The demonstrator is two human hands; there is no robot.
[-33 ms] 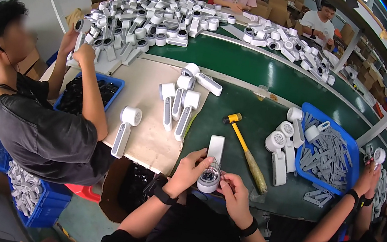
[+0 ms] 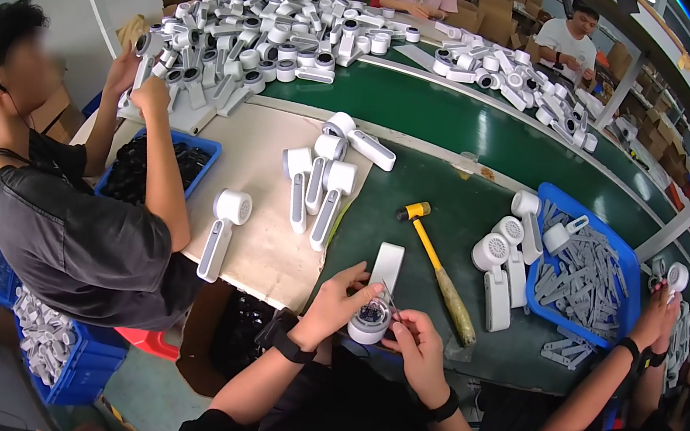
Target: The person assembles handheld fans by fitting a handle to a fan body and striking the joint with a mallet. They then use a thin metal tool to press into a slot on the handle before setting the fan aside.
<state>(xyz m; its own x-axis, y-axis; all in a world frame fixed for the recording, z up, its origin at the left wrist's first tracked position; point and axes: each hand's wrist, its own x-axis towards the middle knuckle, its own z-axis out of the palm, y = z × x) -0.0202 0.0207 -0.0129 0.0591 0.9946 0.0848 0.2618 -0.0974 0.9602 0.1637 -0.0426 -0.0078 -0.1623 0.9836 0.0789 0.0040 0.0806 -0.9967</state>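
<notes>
A white handheld device (image 2: 367,331) with a round head and a long flat handle lies at the table's near edge. Its head is uncovered, showing dark inner parts. My left hand (image 2: 339,305) grips it where head and handle meet, thumb over the upper rim. On the head's right side, my right hand (image 2: 421,350) is closed, thumb and fingertips pinched together. A thin dark line shows near those fingertips, too fine to name. Beyond the hands, a mallet (image 2: 436,268) with a yellow handle and black-tipped head lies on the green mat.
Several white devices (image 2: 319,177) stand on cardboard at left, others (image 2: 496,272) at right beside a blue tray (image 2: 635,300) of grey strips. A co-worker (image 2: 78,231) on the left holds a device; another co-worker's hands (image 2: 656,321) work at far right. Many devices (image 2: 256,35) heap behind.
The device has turned slightly, its handle end shifting a little right. My right fingertips have moved slightly left, toward its head, and a thin dark line now shows there.
</notes>
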